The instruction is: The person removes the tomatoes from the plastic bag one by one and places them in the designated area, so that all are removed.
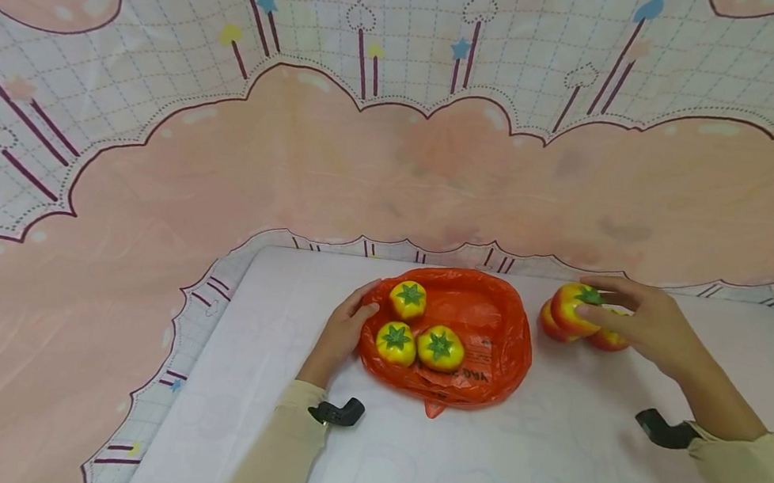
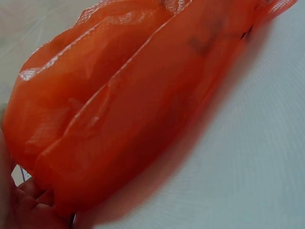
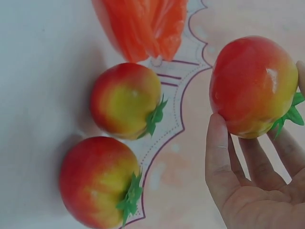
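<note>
A red plastic bag point(image 1: 487, 309), its mouth spread wide, sits on the white table. Inside it are three yellow-topped toy tomatoes point(image 1: 441, 349) with green leaf caps. My left hand point(image 1: 341, 332) grips the bag's left rim; the left wrist view shows its fingers against the red plastic point(image 2: 119, 124). To the right of the bag, my right hand point(image 1: 660, 328) holds one red-and-yellow tomato point(image 3: 252, 86) between thumb and fingers, raised off the table. Two more tomatoes, one nearer the bag point(image 3: 126, 100) and one beside it point(image 3: 100, 181), rest on the table below.
The white tabletop point(image 1: 475, 475) reaches towards me in front of the bag. Behind it hangs a pink cloth point(image 1: 437, 175) with candle and star prints. A black wrist-worn device point(image 1: 339, 411) sits on the left sleeve, another point(image 1: 665, 429) on the right.
</note>
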Demonstrator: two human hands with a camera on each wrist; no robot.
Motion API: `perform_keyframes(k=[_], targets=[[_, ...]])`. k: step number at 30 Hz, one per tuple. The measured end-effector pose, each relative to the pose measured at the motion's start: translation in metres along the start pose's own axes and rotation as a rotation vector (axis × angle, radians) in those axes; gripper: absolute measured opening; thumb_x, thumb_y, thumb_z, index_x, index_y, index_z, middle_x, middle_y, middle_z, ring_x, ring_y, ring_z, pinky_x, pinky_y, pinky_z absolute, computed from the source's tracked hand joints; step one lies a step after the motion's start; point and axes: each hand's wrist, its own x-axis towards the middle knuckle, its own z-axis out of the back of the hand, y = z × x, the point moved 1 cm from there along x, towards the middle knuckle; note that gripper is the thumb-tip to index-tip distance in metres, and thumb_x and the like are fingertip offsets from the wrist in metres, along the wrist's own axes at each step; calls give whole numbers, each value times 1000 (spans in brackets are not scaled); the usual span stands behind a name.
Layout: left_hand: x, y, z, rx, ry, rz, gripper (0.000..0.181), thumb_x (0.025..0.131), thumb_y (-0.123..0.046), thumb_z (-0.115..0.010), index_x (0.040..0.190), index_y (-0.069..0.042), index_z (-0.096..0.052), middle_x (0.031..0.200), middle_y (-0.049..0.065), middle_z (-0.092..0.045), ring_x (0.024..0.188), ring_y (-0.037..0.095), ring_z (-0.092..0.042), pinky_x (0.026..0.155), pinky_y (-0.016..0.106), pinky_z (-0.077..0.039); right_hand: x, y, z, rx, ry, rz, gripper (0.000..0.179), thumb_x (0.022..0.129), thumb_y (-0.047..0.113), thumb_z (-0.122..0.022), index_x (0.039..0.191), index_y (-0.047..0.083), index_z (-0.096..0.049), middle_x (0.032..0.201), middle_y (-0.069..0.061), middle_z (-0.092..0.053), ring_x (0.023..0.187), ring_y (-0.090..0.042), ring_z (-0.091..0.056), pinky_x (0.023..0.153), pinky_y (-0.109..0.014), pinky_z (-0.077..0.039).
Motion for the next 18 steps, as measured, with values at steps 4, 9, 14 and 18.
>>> perform_keyframes(k=[4, 9, 14, 18], targets=[[1, 1, 0, 6, -2, 0, 42, 104, -39, -54, 144, -51, -50, 158, -14, -44, 152, 19, -36, 123, 50, -33, -3, -1, 4, -6, -6, -7, 69, 92, 54, -69, 150, 23, -50, 148, -20, -50, 138, -51, -39, 91, -63, -58], [1, 1, 0, 14, -5, 2, 42, 104, -39, -54, 144, -50, -50, 158, -13, -44, 152, 20, -35, 123, 50, -33, -6, -5, 8, -9, -14, -29, 69, 93, 54, -67, 151, 21, -49, 150, -22, -48, 139, -52, -38, 92, -66, -55], [0, 1, 0, 23, -7, 9, 42, 104, -41, -54, 144, -51, -50, 159, -14, -44, 152, 19, -35, 123, 50, -33, -7, -10, 9, -10, -12, -40, 70, 95, 54, -65, 153, 19, -47, 154, -24, -44, 139, -53, -37, 97, -71, -50], [1, 2, 0, 17, -7, 7, 42, 104, -40, -54, 144, -50, -50, 159, -13, -44, 152, 20, -35, 123, 51, -33, -8, -13, 10, -12, -14, -53, 72, 95, 54, -64, 154, 18, -45, 155, -26, -41, 140, -53, -36, 99, -74, -45]])
